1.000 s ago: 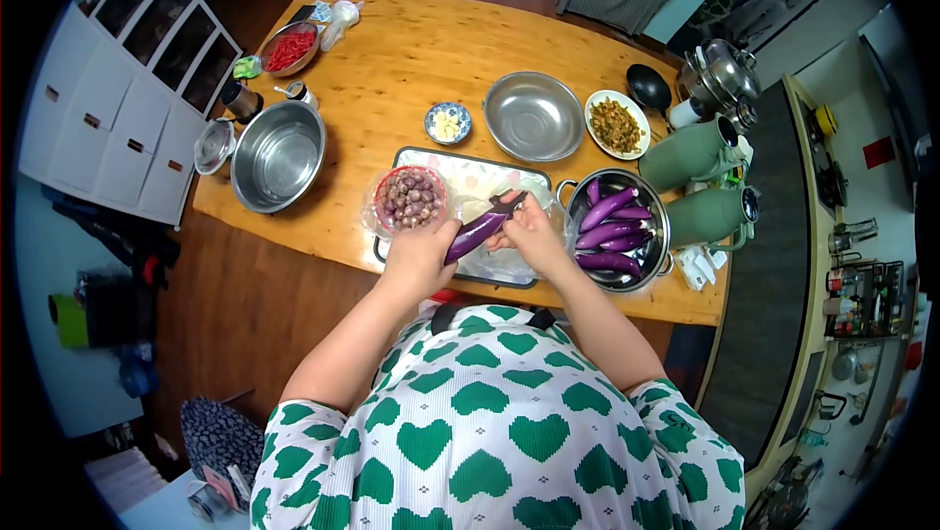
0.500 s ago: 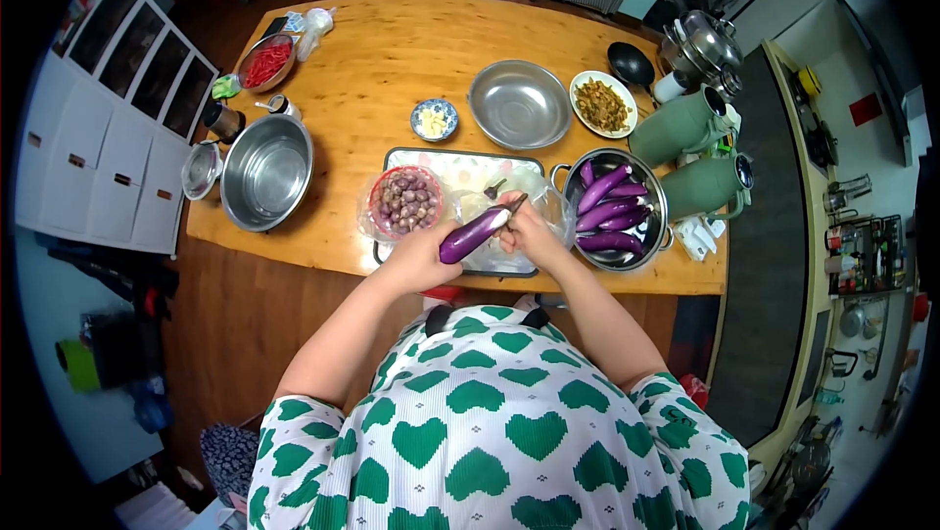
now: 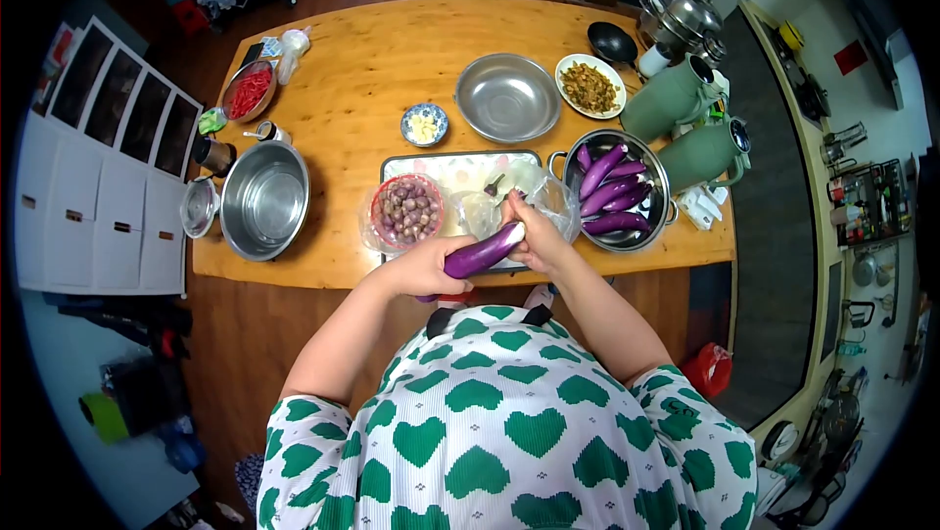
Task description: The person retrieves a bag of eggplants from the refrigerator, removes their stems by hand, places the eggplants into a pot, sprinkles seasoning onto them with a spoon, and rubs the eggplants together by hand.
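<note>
The left hand (image 3: pixel 429 264) grips one purple eggplant (image 3: pixel 482 252), its fingers closed around the middle, above the near edge of the bench (image 3: pixel 343 70). The right hand (image 3: pixel 540 241) is beside the eggplant's white end; its fingers are bent, a dark scrap (image 3: pixel 519 194) shows at their tips, and I cannot tell how firmly they hold it.

About six more eggplants (image 3: pixel 615 189), overlapping, lie in one two-handled steel pot (image 3: pixel 658 222) to the right. Two green jugs (image 3: pixel 703 155) stand beyond it, near one white plate (image 3: pixel 562 92) of chopped brown food and one black pan (image 3: pixel 611 42). There are two steel basins, one (image 3: pixel 507 99) at far centre and one (image 3: pixel 264 202) at left. One bowl of shallots (image 3: pixel 406 212), too many to count, sits left of the hands; one small dish of garlic (image 3: pixel 424 126) is farther off, and one bowl of red chillies (image 3: pixel 249 92) is at far left.

The hands partly cover the tray (image 3: pixel 397 167) and its clear plastic bag (image 3: pixel 548 199). One dark cap (image 3: pixel 494 184) lies there, as half a second ago; the held eggplant's end, then bearing a thin stalk, is now bare.
</note>
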Demonstrator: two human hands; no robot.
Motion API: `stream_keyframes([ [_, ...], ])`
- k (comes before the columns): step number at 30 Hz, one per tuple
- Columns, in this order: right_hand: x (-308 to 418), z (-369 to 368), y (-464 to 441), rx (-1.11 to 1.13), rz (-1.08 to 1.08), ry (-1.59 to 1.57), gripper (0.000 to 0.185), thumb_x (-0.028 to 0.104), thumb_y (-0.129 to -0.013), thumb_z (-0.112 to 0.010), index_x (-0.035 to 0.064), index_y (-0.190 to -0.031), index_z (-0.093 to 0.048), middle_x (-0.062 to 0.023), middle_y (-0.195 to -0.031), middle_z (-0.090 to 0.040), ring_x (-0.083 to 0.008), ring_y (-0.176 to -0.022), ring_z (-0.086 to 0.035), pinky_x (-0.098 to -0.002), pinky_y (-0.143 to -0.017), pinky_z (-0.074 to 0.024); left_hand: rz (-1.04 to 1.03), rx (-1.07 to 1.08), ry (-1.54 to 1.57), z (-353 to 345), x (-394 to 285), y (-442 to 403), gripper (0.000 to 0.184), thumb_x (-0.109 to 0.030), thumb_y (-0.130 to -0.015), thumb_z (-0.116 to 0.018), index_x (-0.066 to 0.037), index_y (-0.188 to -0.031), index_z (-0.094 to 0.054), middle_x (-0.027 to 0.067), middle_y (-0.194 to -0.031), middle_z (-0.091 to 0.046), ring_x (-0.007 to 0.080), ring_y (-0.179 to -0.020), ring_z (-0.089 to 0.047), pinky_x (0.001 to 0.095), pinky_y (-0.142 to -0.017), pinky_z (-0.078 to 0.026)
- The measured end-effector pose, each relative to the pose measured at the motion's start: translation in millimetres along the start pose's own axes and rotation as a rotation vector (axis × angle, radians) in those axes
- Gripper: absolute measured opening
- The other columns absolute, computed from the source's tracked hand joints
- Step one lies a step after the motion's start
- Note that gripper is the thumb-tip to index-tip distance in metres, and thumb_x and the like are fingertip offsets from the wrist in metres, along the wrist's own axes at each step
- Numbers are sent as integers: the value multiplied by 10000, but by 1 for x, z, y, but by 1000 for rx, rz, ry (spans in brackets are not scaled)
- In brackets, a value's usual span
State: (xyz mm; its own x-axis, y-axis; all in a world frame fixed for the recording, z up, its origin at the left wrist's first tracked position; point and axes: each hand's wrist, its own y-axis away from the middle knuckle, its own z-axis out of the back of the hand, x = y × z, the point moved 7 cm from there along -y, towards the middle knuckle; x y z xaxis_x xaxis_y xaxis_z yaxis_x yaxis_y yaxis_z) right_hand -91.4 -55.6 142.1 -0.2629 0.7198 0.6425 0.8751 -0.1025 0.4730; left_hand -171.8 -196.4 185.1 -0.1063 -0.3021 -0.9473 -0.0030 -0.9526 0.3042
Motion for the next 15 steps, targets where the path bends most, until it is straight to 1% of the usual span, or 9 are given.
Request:
stream_keyframes([
  [1,-2,0,-2,29,-26,-45,514,524,-1111,-386,134,-800,-514,30,-508,-375,-73,-347,-247,-223,-340,-205,-13,10,16,3,5,-1,425,-151,-782,-789,-66,-1173,-645,25,-920,-678,122,-864,-632,298,-820,-515],
  [4,45,-13,22,804,135,-745,553,543,-1106,-381,121,-776,-518,31,-510,-371,-69,-356,-245,-215,-337,-199,9,-38,73,20,25,13,451,-122,-792,-794,-53,-1212,-646,4,-947,-676,117,-886,-631,280,-844,-514],
  [5,58,-2,27,755,192,-638,568,544,-1102,-393,111,-753,-510,34,-521,-359,-69,-380,-258,-217,-333,-209,24,-55,25,30,52,15,506,-106,-796,-793,-65,-1276,-635,5,-952,-676,108,-889,-629,280,-853,-514],
  [7,59,23,21,229,77,-186,544,508,-1109,-398,106,-774,-541,36,-537,-363,-71,-416,-284,-226,-363,-281,70,-74,207,32,45,27,542,-94,-793,-793,-75,-1305,-617,8,-961,-673,102,-889,-622,282,-851,-511],
  [8,52,37,14,-64,-57,153,466,469,-1095,-471,93,-849,-593,19,-576,-460,-71,-459,-393,-230,-424,-381,55,-64,243,30,40,30,534,-80,-798,-784,-75,-1302,-606,11,-956,-664,104,-882,-622,285,-838,-515],
  [11,11,84,-30,-193,-77,972,400,437,-1063,-557,55,-1124,-657,-110,-828,-686,-192,-706,-663,-317,-644,-549,7,-26,384,28,19,20,512,-43,-799,-758,-68,-1276,-572,25,-925,-632,122,-835,-626,294,-790,-525],
  [13,5,76,-36,-224,170,1272,423,390,-1054,-588,42,-1294,-602,-198,-1112,-681,-281,-1014,-670,-355,-866,-536,13,35,540,21,6,11,497,-23,-781,-740,-54,-1238,-547,38,-883,-602,145,-772,-632,300,-748,-528],
  [14,6,71,-37,-238,301,1416,468,366,-1049,-604,35,-1379,-574,-242,-1254,-678,-325,-1167,-673,-374,-977,-529,-24,48,590,17,-1,3,449,-73,-815,-749,-53,-1212,-540,39,-867,-582,163,-737,-641,307,-730,-530],
  [15,10,64,-35,-222,263,1360,510,364,-1058,-586,35,-1440,-513,-257,-1336,-623,-340,-1251,-613,-379,-1037,-482,-60,10,616,16,2,-6,474,-112,-842,-760,-50,-1248,-523,38,-890,-572,165,-744,-640,308,-730,-532],
])
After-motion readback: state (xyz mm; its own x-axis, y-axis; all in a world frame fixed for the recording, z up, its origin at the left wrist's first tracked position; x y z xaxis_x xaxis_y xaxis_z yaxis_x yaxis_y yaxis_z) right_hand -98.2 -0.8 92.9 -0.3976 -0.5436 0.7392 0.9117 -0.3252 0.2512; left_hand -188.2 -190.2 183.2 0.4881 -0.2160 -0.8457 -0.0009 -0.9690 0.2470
